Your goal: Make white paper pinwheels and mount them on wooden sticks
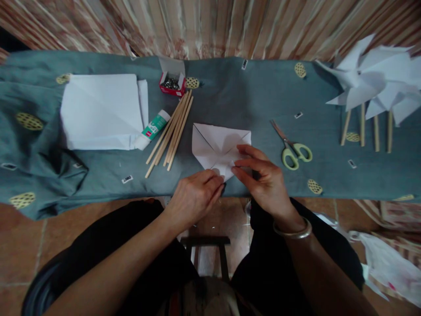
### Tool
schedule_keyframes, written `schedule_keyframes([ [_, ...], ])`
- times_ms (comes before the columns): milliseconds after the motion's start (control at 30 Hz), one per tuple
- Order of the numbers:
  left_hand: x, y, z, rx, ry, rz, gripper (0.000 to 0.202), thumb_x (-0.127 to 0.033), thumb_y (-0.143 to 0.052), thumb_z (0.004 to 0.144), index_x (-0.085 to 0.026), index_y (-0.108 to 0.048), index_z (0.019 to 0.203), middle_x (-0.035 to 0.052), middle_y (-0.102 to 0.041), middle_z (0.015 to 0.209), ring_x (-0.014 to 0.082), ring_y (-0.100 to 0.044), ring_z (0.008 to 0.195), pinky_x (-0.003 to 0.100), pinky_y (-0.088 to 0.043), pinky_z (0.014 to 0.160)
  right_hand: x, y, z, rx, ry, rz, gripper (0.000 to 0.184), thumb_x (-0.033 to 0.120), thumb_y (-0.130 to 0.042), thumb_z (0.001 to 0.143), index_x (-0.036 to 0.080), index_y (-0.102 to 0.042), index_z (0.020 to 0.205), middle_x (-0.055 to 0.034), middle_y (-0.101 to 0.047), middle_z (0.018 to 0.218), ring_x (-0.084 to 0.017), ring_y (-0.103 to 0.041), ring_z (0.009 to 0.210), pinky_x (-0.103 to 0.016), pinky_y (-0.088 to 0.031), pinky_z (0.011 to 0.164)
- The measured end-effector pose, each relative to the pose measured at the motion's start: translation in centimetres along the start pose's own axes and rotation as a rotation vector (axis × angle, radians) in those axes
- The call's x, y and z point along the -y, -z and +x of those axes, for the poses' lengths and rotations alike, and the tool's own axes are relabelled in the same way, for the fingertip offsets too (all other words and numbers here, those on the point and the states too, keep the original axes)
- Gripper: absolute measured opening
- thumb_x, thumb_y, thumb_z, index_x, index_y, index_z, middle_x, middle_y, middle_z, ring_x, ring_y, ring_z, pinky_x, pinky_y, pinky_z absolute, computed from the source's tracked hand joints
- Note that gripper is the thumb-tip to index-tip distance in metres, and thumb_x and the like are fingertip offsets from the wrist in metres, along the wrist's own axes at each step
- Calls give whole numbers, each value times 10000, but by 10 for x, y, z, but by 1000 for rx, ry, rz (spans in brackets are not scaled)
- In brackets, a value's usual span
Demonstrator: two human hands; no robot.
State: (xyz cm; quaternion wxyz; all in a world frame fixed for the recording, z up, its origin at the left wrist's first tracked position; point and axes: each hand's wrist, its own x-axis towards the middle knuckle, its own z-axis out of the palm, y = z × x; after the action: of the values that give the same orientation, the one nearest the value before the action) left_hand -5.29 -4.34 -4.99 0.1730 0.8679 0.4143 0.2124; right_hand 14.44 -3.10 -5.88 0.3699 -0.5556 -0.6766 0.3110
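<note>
A white sheet of paper (213, 136) with slits running in from its far corners lies near the table's front edge. My left hand (197, 193) grips its near side, the fingers closed on the paper by the near corner. Thumb and fingers of my right hand (259, 173) pinch a piece of the same sheet on the right. Left of the paper lie several thin wooden sticks (176, 129). A pair of scissors (292, 147) with pale green handles rests to the right of my right hand, blades half apart.
A stack of white paper (101, 112) lies at the left, with a glue stick (153, 129) beside it. Behind the sticks stands an open red box (173, 81) of small metal pins. Several paper pinwheels (360, 72) on sticks lie at the far right. A striped curtain (210, 26) hangs behind the table.
</note>
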Motion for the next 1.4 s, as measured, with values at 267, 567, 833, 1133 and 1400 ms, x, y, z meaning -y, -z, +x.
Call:
schedule_keyframes([
  [267,0,2,-1,-36,27,3,187,-240,-537,946,-119,-598,1075,81,-666,977,156,-681,770,253,-581,633,5,-9,2,-26,70,-260,66,232,-655,854,206,-710,827,-105,-640,1290,-279,-592,1204,-501,-479,1024],
  [567,0,0,-4,11,12,-45,211,-195,-527,952,-114,-627,1118,66,-660,963,136,-672,779,235,-581,674,6,-14,3,-34,77,-304,87,241,-638,862,200,-694,809,-110,-631,1295,-281,-580,1212,-484,-474,1028],
  [833,-2,0,-3,37,15,-18,201,-203,-515,957,-113,-648,1079,63,-666,957,135,-668,777,243,-578,686,6,-14,2,-41,64,-291,60,234,-646,855,197,-690,837,-123,-638,1290,-281,-578,1222,-491,-469,1036],
  [1133,-3,-1,-3,35,6,1,197,-196,-511,959,-110,-664,1048,60,-667,932,127,-657,756,239,-571,682,6,-14,2,-42,78,-312,65,244,-650,857,194,-688,842,-124,-640,1286,-287,-583,1215,-494,-475,1027],
  [1400,-3,1,-2,50,1,10,201,-190,-500,961,-113,-673,1031,61,-668,928,133,-661,771,249,-575,702,5,-15,0,-36,110,-315,77,241,-610,884,203,-676,885,-117,-622,1303,-285,-570,1228,-495,-471,1036],
])
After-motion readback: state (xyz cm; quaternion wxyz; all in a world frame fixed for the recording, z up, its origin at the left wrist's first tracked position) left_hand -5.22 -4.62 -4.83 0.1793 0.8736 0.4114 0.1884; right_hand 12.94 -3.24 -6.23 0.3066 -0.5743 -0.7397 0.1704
